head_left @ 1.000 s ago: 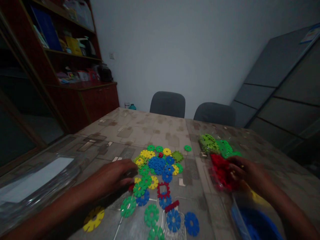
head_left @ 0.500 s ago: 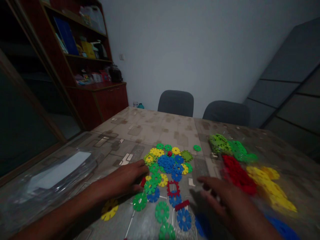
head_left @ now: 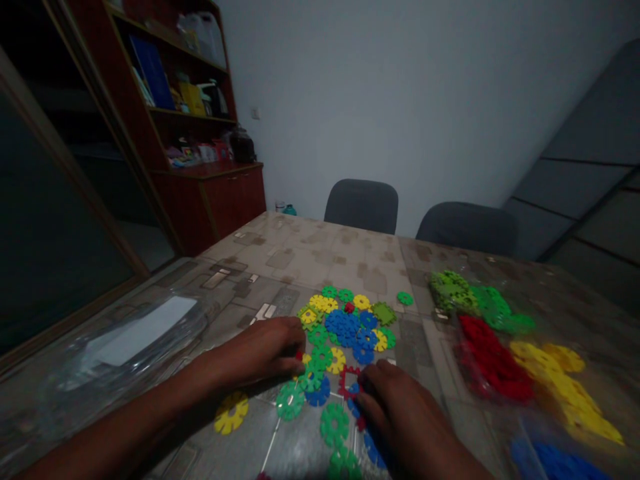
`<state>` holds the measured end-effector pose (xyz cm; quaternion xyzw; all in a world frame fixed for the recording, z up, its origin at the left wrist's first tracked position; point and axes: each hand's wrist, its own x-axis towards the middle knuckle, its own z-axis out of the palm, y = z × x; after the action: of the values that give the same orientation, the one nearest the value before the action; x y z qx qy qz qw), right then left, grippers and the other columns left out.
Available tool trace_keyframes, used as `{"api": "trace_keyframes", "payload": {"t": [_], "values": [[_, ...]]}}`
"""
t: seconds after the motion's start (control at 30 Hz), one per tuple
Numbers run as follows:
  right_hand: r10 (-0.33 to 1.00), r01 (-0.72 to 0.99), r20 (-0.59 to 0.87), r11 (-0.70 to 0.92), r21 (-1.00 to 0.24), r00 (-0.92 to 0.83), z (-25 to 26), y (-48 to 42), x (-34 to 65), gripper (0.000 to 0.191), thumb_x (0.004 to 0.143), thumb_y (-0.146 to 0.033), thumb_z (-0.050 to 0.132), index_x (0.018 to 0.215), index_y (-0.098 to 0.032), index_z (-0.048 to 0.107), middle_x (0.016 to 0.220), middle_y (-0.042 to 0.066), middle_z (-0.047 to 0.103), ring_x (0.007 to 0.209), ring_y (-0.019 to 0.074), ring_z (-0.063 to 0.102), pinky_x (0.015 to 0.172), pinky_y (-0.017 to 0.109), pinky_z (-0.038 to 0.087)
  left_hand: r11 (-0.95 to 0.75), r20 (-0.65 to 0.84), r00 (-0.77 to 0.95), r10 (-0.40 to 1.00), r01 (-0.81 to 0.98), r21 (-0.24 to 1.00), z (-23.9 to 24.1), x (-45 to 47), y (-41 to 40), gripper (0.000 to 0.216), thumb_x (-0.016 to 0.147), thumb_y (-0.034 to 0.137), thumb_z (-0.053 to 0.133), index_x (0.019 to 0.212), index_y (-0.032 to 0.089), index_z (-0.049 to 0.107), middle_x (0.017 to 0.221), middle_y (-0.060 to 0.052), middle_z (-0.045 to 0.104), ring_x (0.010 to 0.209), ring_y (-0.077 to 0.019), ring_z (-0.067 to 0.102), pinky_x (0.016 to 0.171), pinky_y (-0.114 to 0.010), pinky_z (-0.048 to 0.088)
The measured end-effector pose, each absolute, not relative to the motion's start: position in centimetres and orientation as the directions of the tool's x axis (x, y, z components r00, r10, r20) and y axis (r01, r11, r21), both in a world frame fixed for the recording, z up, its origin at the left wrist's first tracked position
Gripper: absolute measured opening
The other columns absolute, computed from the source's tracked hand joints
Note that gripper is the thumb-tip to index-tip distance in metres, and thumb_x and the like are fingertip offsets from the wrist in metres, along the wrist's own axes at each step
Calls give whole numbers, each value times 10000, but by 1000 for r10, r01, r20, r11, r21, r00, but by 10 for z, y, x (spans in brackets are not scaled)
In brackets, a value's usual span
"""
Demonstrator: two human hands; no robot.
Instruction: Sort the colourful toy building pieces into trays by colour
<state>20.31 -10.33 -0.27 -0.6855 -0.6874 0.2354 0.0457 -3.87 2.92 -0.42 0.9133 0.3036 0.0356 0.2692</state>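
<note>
My left hand (head_left: 273, 347) rests at the left side of the joined plastic discs, fingers bent and thumb turned in. A small red plastic piece (head_left: 299, 356) shows between its thumb and fingers. My right hand (head_left: 405, 410) reaches the right edge of a red square frame piece (head_left: 349, 383), its fingers curled; what lies between its fingertips is hidden. Green notched discs (head_left: 334, 425), blue discs (head_left: 344, 327) and yellow discs (head_left: 337, 360) make up the assembly between my hands. A loose yellow disc (head_left: 231, 412) lies below my left forearm.
Clear plastic packaging (head_left: 150, 333) lies on the left. Bags of lime pieces (head_left: 454, 291), red pieces (head_left: 493, 363), yellow pieces (head_left: 563, 387) and blue pieces (head_left: 560, 460) line the right. A single green disc (head_left: 405, 299) lies farther back. Grey chairs (head_left: 363, 203) stand behind the table.
My right hand has moved left and down onto the red frame piece, its fingers now curled in. My left hand stays beside the discs. The whole view has shifted slightly.
</note>
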Motion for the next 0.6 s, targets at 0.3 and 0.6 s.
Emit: {"api": "trace_keyframes", "payload": {"t": [0.3,0.6], "values": [[996,927,-59,42,-373,-69,-15,-49,197,428,956,-73,478,1364,-77,607,1428,211,579,1316,337,502,1111,441,352,-751,155,774,614,512,417,-25,-33,43,391,942,227,642,1328,215,579,1394,-113,599,1280,-301,531,1082,-421,397],[989,882,-17,124,-455,-147,-21,-46,197,251,931,-79,569,1073,-191,743,1119,81,727,1088,250,609,981,362,415,-790,169,824,540,428,439,-31,-31,43,99,986,245,603,987,202,692,973,-56,715,956,-253,640,949,-397,452]]}}
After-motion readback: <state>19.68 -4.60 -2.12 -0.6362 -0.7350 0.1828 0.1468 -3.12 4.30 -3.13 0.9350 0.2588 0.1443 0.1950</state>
